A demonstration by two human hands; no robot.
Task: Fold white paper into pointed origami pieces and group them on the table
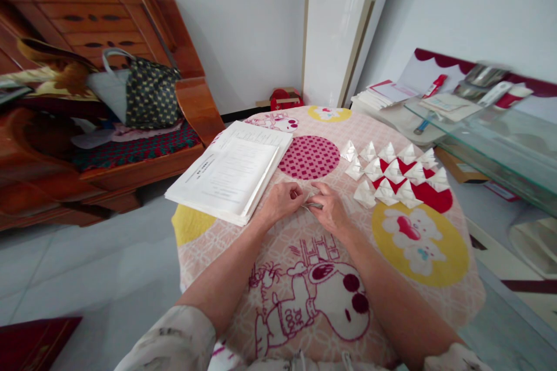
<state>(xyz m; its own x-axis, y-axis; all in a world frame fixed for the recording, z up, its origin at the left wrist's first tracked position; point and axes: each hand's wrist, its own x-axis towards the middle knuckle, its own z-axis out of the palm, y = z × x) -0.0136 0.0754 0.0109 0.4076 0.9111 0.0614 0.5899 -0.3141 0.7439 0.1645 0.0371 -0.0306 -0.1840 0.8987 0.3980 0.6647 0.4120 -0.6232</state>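
Note:
Over the middle of the round table, my left hand and my right hand meet at a small folded piece of paper. Fingers of both hands are closed on it, and they hide most of its shape. Left of my hands lies a stack of printed paper sheets, with smaller sheets on top. To the right, several white folded paper pieces with pointed tips stand in rough rows on the tablecloth.
A patterned cloth covers the table. At the right is a glass shelf with papers and a metal container. A wooden bench bearing a checked bag stands at the left. Behind the table rises a tall white appliance.

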